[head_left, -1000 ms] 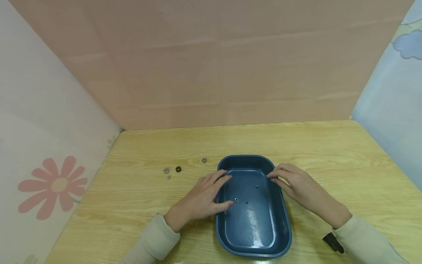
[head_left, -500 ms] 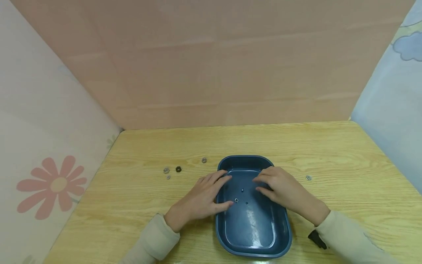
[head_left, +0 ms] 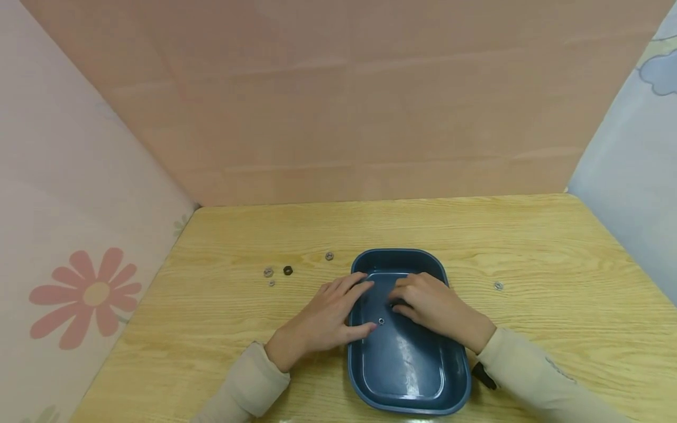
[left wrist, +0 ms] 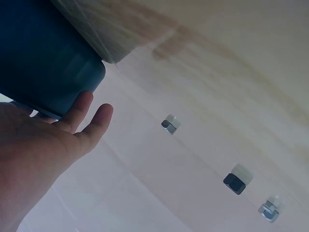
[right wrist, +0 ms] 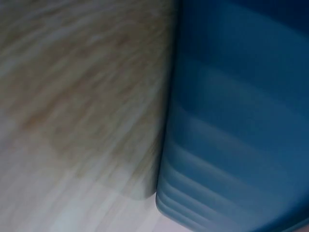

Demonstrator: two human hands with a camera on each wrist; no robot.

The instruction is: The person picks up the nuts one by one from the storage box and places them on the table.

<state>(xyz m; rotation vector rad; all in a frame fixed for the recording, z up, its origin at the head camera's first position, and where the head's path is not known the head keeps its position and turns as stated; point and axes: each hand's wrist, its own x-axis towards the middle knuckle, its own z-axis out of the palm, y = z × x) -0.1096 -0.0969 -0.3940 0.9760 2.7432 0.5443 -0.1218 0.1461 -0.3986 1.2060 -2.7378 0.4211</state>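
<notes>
A dark blue tray (head_left: 409,406) stands on the wooden table. My left hand (head_left: 325,317) rests on its left rim, thumb and fingertips reaching inside; two fingers stretch along the outer wall in the left wrist view. Over the tray floor, my right hand (head_left: 431,302) has bent, slightly blurred fingertips close together at a small dark spot. Whether they pinch a nut there cannot be made out. A small silver nut (head_left: 381,321) lies on the tray floor by my left thumb. The right wrist view holds only the tray's outer wall (right wrist: 231,125) and the table.
Left of the tray lie a black nut (head_left: 288,270), a silver nut (head_left: 268,272), a tiny nut (head_left: 271,283) and another nut (head_left: 329,256). A silver nut (head_left: 499,285) lies to the right. A tan panel (head_left: 338,117) closes the back.
My right hand has moved left from the tray's right rim to over its floor, uncovering the nut on the right. Two small nuts in the tray are now out of sight. My left hand stays put.
</notes>
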